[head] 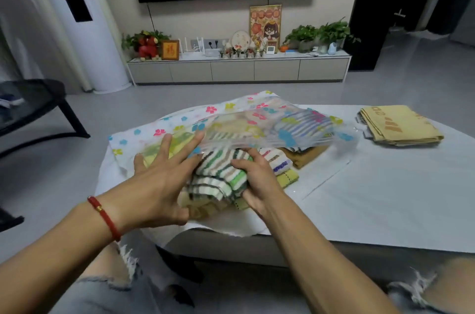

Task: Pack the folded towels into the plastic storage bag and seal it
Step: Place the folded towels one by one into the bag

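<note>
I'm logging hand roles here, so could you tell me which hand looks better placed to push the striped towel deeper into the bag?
Probably the right hand: it already grips the striped towel at the bag's mouth. The left hand lies spread, flat on the plastic storage bag, steadying it.

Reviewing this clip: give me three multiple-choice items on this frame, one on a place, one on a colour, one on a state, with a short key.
1. Where does the folded yellow towel lie?
A. on the table's right part, apart from the bag
B. inside the bag
C. on the floor

2. What colour is the bracelet on the left wrist?
A. blue
B. red
C. white

3. How is the storage bag now?
A. sealed flat
B. open, with striped towels at its mouth
C. folded away empty

Key: 1 A, it sits alone on the table; 2 B, the cord is red; 3 B, the left hand rests on the bag while the right hand grips the towels.
</note>
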The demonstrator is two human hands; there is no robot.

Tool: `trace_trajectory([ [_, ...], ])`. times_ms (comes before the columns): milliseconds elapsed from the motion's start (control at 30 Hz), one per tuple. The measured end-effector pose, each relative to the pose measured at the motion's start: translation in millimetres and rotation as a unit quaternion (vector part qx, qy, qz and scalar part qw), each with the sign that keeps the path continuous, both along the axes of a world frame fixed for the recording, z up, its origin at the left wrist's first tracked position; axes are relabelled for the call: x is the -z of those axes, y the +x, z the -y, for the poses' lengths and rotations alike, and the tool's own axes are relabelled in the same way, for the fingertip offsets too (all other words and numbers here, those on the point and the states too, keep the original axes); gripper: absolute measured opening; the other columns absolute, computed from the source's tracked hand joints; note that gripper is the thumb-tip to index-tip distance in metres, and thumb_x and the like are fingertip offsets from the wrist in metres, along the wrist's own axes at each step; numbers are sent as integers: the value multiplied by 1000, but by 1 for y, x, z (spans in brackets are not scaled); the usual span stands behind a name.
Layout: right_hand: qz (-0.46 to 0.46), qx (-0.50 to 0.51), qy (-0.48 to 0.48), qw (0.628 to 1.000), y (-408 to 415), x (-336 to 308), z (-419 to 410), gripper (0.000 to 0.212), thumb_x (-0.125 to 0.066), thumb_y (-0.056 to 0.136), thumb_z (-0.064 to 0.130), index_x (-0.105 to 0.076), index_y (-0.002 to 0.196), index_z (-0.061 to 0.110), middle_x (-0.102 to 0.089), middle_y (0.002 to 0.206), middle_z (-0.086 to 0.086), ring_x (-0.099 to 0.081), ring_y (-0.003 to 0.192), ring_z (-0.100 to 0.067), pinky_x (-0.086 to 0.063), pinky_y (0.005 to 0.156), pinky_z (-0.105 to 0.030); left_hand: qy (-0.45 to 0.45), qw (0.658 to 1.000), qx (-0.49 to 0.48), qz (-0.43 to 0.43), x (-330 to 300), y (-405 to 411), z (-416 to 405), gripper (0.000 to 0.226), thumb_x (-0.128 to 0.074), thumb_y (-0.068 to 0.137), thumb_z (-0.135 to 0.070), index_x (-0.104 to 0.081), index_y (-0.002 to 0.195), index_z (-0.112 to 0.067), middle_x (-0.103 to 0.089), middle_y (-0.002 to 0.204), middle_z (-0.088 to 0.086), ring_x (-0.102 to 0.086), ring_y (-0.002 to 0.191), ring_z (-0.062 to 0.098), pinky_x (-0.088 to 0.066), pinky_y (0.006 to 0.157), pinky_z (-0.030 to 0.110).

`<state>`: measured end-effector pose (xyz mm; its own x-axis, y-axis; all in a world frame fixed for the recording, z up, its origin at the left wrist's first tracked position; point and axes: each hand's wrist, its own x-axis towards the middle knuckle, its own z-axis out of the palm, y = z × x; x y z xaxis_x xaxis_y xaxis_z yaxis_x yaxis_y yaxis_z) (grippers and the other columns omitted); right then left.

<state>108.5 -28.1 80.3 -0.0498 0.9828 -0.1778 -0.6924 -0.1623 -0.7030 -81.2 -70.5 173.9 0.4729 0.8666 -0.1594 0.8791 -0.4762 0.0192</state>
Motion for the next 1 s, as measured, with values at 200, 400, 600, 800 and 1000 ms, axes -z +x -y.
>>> trace_trajectory([
  [200,118,-73,-55,989,-74,52,-12,25,-58,98,1,-71,108,19,-74,101,-12,-75,71,-18,-62,64,-37,-36,999,-2,-10,-8,-1,1,109,-65,72,-49,7,153,-38,48,137,-38,32,144,26,-10,113,71],
  [400,194,-133,-37,971,-68,63,-4,25,-57,89,-7,-73,104,5,-65,82,-7,-67,62,-14,-63,68,-40,-60,998,4,-5,-1,-4,2,109,-63,70,-44,8,152,-40,46,138,-38,35,142,24,-5,114,69],
  [600,333,-214,22,918,-52,52,-9,26,-51,97,-7,-68,108,9,-63,93,-6,-68,68,-19,-61,61,-33,-87,996,7,10,-1,-5,4,114,-37,48,-74,13,148,-49,45,137,-41,33,143,23,-2,117,65],
  [800,482,-204,92,847,-32,54,-2,43,-63,98,22,-56,140,30,-73,122,-7,-73,78,-22,-57,57,-30,-58,998,-5,18,5,4,0,97,-58,73,-56,-3,153,-44,42,146,-31,27,146,23,-8,115,67],
  [1000,564,-232,73,789,64,40,30,37,-59,99,25,-61,137,27,-77,97,-5,-73,62,-13,-49,46,-22,37,999,17,14,27,47,-18,82,-56,86,-50,-9,153,-44,25,161,-8,23,147,29,-8,115,70],
])
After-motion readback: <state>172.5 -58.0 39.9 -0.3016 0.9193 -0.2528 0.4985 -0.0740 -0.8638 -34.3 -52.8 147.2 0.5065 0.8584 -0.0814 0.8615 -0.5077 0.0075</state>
